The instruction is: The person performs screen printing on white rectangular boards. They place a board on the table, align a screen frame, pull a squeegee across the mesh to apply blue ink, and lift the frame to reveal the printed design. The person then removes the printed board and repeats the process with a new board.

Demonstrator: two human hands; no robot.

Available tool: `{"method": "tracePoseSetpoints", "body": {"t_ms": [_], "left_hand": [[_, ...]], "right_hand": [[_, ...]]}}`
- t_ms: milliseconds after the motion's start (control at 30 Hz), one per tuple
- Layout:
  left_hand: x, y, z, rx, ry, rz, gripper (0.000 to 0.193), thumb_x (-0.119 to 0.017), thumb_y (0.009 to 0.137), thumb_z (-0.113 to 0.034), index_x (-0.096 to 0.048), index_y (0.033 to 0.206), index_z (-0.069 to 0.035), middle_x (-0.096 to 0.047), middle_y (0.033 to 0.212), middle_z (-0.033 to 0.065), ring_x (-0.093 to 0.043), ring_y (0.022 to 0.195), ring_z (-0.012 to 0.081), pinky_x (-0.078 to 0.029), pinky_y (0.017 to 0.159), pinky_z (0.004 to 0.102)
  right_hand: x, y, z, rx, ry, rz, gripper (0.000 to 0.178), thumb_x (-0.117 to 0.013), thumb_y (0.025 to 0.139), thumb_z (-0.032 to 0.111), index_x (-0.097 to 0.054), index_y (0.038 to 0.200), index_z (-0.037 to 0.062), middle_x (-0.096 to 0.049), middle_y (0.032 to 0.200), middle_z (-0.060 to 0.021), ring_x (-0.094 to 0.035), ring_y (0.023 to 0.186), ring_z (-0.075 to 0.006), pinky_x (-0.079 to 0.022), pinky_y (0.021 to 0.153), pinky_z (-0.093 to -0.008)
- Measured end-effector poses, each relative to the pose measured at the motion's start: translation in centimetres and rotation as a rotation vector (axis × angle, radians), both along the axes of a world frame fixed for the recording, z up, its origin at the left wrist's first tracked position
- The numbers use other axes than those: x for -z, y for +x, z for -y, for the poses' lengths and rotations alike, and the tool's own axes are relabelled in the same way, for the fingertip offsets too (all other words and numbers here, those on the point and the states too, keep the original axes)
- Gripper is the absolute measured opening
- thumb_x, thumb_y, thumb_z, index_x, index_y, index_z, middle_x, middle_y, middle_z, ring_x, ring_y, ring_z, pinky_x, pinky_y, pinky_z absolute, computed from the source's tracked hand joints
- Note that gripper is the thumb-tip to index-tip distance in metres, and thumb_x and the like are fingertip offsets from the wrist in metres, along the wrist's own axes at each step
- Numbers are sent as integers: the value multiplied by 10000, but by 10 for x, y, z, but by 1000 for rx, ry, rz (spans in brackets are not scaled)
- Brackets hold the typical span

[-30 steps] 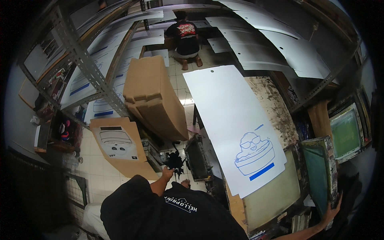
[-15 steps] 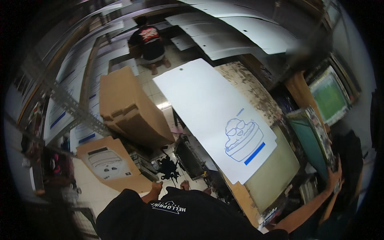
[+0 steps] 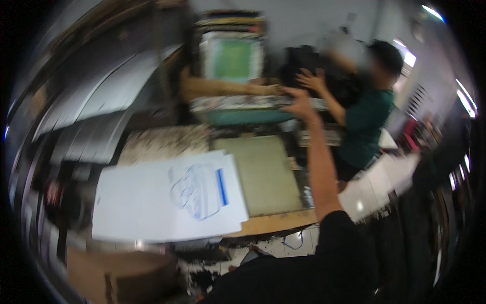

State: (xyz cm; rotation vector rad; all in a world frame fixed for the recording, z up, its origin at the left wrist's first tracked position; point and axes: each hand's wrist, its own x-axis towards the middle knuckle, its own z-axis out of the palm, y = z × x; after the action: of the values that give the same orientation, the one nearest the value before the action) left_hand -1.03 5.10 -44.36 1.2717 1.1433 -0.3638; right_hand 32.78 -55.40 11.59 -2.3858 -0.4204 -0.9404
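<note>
My right arm reaches out over the work table, and my right hand [image 3: 299, 104] is at the right end of a raised screen-printing frame [image 3: 243, 104]. The fingers look closed around its edge, though motion blurs them. That frame has a teal-green mesh and stands tilted up at the table's far side. In front of it lies a white sheet [image 3: 136, 202] with a blue line drawing and a blue bar, its right part over a pale olive printing board [image 3: 266, 175]. My left hand is out of view.
A co-worker in a green shirt [image 3: 367, 126] stands at the right, one hand [image 3: 314, 81] spread near the frame. A green-meshed screen [image 3: 233, 60] leans at the back wall. A cardboard box [image 3: 126, 276] stands at lower left. White sheets [image 3: 96, 109] lie on racks at left.
My view has swung to the right, bringing the co-worker in green into sight. My left hand and the printed cardboard have left the view. My right hand stays at the frame's end.
</note>
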Motion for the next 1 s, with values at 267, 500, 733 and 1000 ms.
{"method": "tracePoseSetpoints", "body": {"t_ms": [267,500,733,1000], "left_hand": [[-41,141,109,366,-70,144,245,-678,922,-268,-558,941,-56,-571,714,59,-555,609,191,-448,512,372],[-57,140,125,392,-94,128,237,-658,944,-285,-553,921,-74,-572,737,53,-552,625,187,-447,525,369],[-38,74,64,179,-100,45,237,-638,966,-302,-548,900,-93,-573,761,47,-549,641,184,-446,538,366],[-35,-35,-9,-215,-76,-23,248,-616,991,-322,-543,877,-114,-575,788,40,-547,659,180,-445,553,363]], "right_hand": [[11,-9,19,139,-56,-71,818,-917,522,255,-664,1293,154,-696,1231,-69,-629,1141,-266,-451,1008,-403],[3,-29,2,291,-61,-161,818,-927,535,277,-660,1303,193,-685,1256,-59,-621,1144,-254,-434,1028,-404],[11,-15,8,127,-37,-45,741,-906,502,175,-689,1189,0,-728,1110,-170,-703,1027,-275,-525,939,-353],[15,-12,17,67,61,-160,789,-874,560,86,-638,1312,63,-709,1205,-114,-665,1086,-211,-482,1012,-329]]}}
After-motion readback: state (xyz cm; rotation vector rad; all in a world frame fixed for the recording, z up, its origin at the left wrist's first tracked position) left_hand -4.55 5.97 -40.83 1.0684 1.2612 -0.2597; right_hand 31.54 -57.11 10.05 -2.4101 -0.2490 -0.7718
